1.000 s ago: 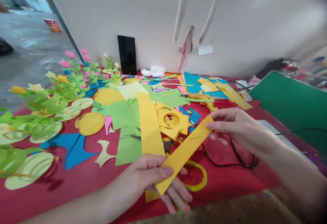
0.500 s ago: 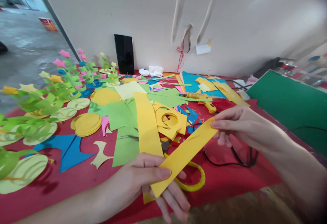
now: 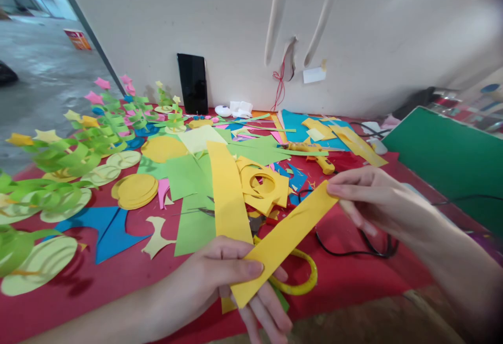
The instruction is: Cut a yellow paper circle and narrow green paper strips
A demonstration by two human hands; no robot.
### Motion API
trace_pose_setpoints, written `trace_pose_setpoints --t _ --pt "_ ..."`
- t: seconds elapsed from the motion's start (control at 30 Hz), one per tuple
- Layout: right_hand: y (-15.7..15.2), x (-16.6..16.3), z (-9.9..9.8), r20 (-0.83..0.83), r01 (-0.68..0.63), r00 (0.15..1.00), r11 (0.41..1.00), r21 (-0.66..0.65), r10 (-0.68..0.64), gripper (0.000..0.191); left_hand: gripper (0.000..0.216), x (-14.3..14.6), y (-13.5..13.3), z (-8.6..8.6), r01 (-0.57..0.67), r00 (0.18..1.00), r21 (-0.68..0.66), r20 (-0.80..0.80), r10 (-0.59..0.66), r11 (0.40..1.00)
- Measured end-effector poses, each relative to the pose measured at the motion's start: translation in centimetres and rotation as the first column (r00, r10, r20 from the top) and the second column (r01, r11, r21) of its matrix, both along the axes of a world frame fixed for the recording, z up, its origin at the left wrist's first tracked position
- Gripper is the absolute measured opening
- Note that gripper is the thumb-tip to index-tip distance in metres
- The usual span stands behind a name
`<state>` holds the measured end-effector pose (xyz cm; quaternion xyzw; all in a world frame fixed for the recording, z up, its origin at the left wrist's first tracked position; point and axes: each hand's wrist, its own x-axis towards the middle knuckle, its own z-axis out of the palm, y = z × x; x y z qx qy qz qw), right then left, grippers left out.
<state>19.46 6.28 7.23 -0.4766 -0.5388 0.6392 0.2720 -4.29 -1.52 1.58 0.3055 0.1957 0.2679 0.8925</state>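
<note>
One yellow paper strip point(image 3: 288, 236) is running slantwise between both hands, above the red-covered bench point(image 3: 357, 278). Left hand point(image 3: 220, 268) is pinching the lower end, thumb pressing on top, other fingers spreading out beneath. Right hand point(image 3: 371, 192) is pinching the upper end between thumb and finger.

Below, a longer yellow strip point(image 3: 230, 192) is lying over green sheets point(image 3: 192, 221), its near end passing behind the left hand. Scissors point(image 3: 312, 278) are lying partly under the held strip, a yellow handle loop showing beside it. Just beyond, yellow paper with a round cutout point(image 3: 278, 191) is lying; farther back, a yellow glue gun point(image 3: 325, 165) is resting.

To the left, yellow discs point(image 3: 135, 191) are sitting stacked near curled green paper plants point(image 3: 84, 158). Behind, a black phone point(image 3: 192, 85) is leaning upright against a pale panel point(image 3: 231, 19).
</note>
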Motion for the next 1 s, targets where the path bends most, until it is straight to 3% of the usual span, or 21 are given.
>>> trace_pose_setpoints --t 0.23,0.43,0.67,1.0 --pt "-0.4 -0.5 -0.5 0.065 0.039 0.997 0.998 0.056 -0.042 0.017 0.034 0.2 0.1 -0.2 -0.012 1.000 -0.007 0.003 0.012 1.000" --pt "-0.6 -0.8 -1.4 0.218 -0.001 0.972 0.922 0.387 -0.090 0.024 0.035 0.4 0.0 -0.7 0.004 1.000 -0.025 0.004 -0.004 1.000" --pt "-0.7 -1.2 -1.1 0.326 -0.066 0.941 0.897 0.436 -0.090 0.027 0.034 0.3 -0.3 -0.8 -0.007 1.000 -0.035 -0.015 0.007 0.999" --pt "-1.2 -1.7 -1.3 0.386 -0.017 0.884 0.807 0.590 -0.264 0.024 0.030 0.4 -0.4 -0.9 -0.012 1.000 -0.040 -0.013 0.012 0.999"
